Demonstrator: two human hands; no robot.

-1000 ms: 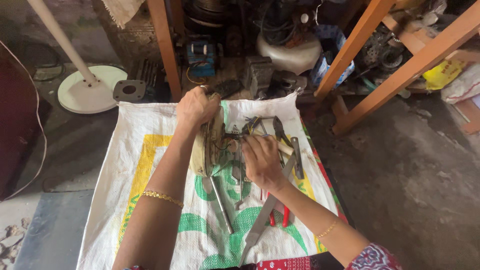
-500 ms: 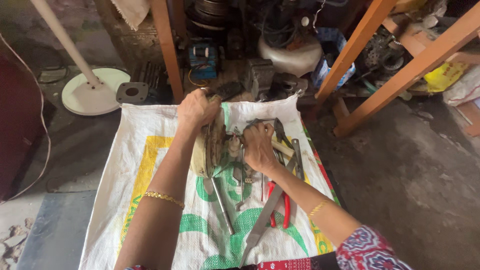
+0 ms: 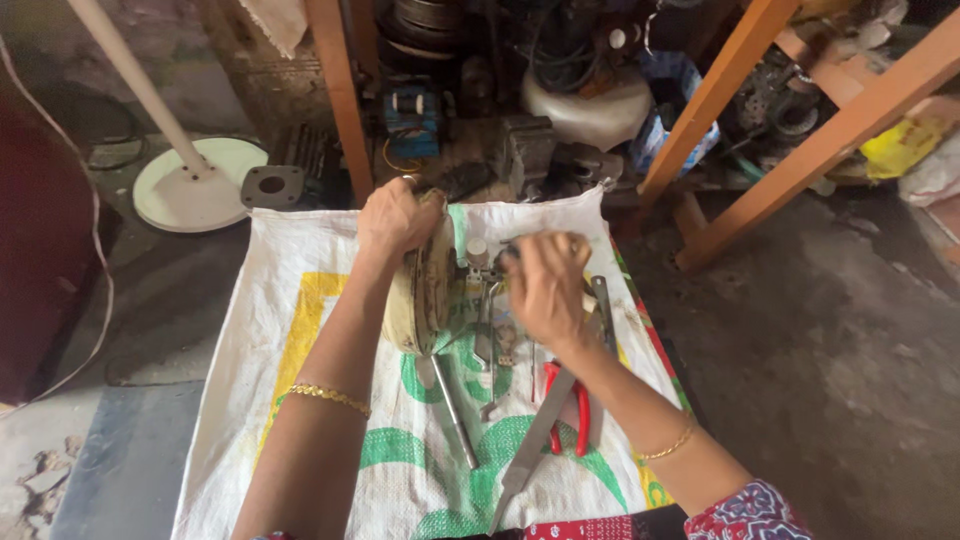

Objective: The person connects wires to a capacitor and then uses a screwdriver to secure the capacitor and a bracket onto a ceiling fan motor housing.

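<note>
Standing on edge on a woven sack (image 3: 300, 300), a round motor housing (image 3: 422, 290) is gripped by the closed left hand (image 3: 395, 222). The right hand (image 3: 545, 285) is curled over its fittings; what it holds cannot be told. A slip could tip the housing onto the red pliers (image 3: 566, 405)

A woven sack (image 3: 300, 300) lies spread on the floor, with a round motor housing (image 3: 422, 295) standing on edge at its middle. The left hand (image 3: 395, 218) sits atop the housing, the right hand (image 3: 545, 285) just right of it. Pliers (image 3: 566, 405) and a flat file (image 3: 530, 445) lie nearer the person, a fan base (image 3: 195, 185) beyond the sack's left corner

right hand (image 3: 545, 285) shifted up onto motor (image 3: 425, 290)
</note>
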